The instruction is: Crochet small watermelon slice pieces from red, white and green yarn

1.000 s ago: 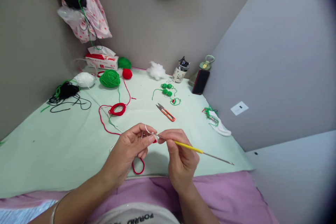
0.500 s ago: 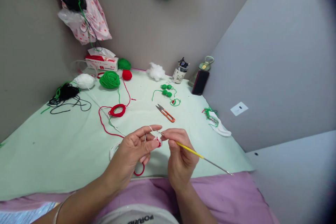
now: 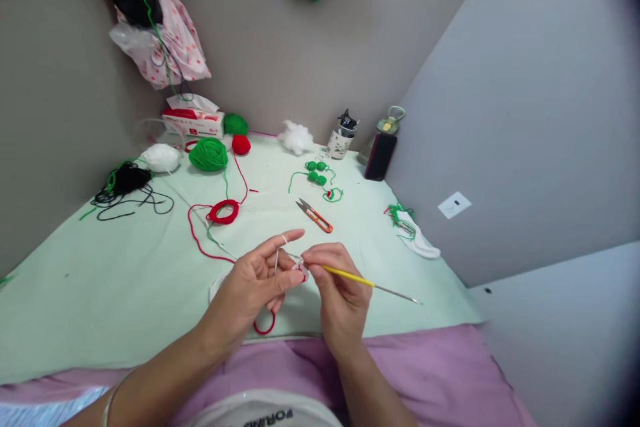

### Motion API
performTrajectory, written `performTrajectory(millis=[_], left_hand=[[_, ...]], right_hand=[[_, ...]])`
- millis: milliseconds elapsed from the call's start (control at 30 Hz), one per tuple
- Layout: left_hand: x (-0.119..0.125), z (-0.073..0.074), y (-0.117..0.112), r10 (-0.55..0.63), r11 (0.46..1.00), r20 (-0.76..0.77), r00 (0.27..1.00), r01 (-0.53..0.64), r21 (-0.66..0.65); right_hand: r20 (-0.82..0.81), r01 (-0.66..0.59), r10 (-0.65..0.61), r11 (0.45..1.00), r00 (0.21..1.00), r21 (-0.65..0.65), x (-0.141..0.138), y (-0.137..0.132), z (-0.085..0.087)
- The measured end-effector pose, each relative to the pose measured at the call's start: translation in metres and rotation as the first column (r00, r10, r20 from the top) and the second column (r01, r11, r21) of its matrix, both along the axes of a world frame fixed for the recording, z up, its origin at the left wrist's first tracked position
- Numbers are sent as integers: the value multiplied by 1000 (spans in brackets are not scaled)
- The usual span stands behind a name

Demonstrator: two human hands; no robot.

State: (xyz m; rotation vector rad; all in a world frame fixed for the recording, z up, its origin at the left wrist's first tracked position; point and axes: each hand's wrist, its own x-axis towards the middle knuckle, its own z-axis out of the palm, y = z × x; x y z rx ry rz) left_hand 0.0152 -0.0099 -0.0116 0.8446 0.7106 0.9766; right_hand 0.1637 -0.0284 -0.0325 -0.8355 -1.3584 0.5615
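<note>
My left hand (image 3: pixel 255 283) pinches a tiny red and white crochet piece (image 3: pixel 302 269), with white yarn looped over its raised forefinger. A red yarn loop (image 3: pixel 264 325) hangs below this hand. My right hand (image 3: pixel 340 293) is closed on a yellow-handled crochet hook (image 3: pixel 370 284), whose tip meets the crochet piece and whose metal end points right. Both hands hover over the near edge of the pale green table (image 3: pixel 100 280).
Orange snips (image 3: pixel 316 215) lie just beyond my hands. A red yarn ring (image 3: pixel 223 211), green yarn ball (image 3: pixel 209 154), red ball (image 3: pixel 241 144), black yarn tangle (image 3: pixel 127 180), white stuffing (image 3: pixel 297 136), tissue box (image 3: pixel 193 121), small green crochet pieces (image 3: pixel 318 175), a jar (image 3: pixel 340 141) and dark box (image 3: pixel 379 155) are further back.
The hook's far end dipped and then rose again while my right hand worked at the piece. My left forefinger has stretched out straighter. The view has shifted slightly.
</note>
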Motion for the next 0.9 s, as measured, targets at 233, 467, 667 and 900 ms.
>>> performTrajectory(millis=[233,467,667,900], left_hand=[[2,-1,-2,1,1000,-27,1000,-1,-5],[0,0,0,38,999,-47,998,-37,25],[-9,2,2,-93,989,-107,990,104,104],[-38,25,19,-90,930,-486,869,248,271]], right_hand=[[-59,39,-40,999,997,-26,-2,4,0],[-40,-80,77,994,996,-77,-2,-1,-4],[71,85,-84,996,994,-7,2,-6,-5],[-343,-59,-53,950,938,-307,22,3,6]])
